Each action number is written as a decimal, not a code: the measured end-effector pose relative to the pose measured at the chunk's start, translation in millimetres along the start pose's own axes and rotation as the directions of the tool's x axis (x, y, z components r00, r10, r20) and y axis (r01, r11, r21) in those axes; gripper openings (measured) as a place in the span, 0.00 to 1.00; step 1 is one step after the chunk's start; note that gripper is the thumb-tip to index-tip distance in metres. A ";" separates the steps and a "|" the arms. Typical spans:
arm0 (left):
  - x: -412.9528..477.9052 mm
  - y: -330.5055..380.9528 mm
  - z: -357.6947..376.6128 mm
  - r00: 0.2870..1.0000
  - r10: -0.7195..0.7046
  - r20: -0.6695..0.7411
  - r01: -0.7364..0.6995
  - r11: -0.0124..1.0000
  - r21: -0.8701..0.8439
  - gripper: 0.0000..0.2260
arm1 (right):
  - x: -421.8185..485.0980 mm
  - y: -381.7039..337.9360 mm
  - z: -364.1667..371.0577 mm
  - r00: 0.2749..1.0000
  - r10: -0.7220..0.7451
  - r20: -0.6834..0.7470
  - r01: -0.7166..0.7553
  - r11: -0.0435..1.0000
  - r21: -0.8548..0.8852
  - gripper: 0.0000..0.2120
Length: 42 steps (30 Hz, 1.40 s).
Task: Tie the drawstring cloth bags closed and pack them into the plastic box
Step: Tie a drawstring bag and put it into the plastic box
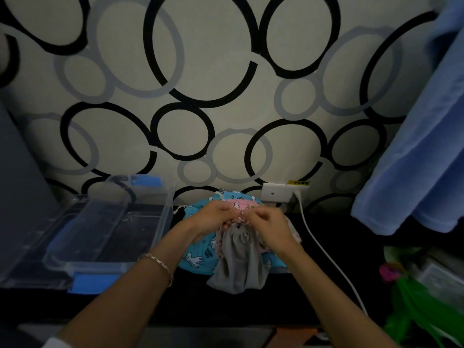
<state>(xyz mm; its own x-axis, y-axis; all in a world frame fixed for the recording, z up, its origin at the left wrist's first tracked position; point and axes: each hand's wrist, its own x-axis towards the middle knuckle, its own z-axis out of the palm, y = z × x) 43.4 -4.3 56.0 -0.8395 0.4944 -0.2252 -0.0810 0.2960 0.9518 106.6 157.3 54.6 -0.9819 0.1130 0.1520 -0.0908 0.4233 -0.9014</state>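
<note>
Grey drawstring bag [238,259]: over blue printed bags [198,257] mid-counter [276,305], long axis 12-to-6, gathered mouth at 12, cords pinched by left hand [213,217] and right hand [270,222]; open plastic box [100,266] at 9, white cable [324,249] at 3, bare counter at 6.

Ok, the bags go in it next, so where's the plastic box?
In the head view, the plastic box sits on the left of the dark table, just left of the blue bag and the left hand.

Open plastic box [105,237] left, white cable [324,249] right, dark tabletop [251,307] between
</note>
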 end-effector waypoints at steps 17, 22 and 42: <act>-12.3 4.7 -26.8 0.992 0.124 -0.022 -0.090 0.821 0.564 0.04 | -15.2 28.0 -24.8 0.998 -0.059 0.001 0.058 0.991 -0.117 0.05; -9.1 4.3 -24.8 0.981 0.189 0.041 -0.162 0.687 0.709 0.05 | -18.8 25.3 -26.5 0.989 0.084 0.119 -0.095 0.991 0.094 0.18; -10.9 7.4 -2.5 0.978 0.209 -0.016 -0.195 0.935 0.297 0.08 | 2.8 -0.6 6.7 0.876 0.382 0.293 -0.468 0.820 0.329 0.07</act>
<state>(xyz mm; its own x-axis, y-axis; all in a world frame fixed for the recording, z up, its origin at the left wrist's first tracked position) 50.7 -9.5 65.9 -0.8465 0.5321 -0.0180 0.2474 0.4231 0.8716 102.8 151.3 52.9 -0.9439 -0.0021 -0.3302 0.3302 -0.0015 -0.9439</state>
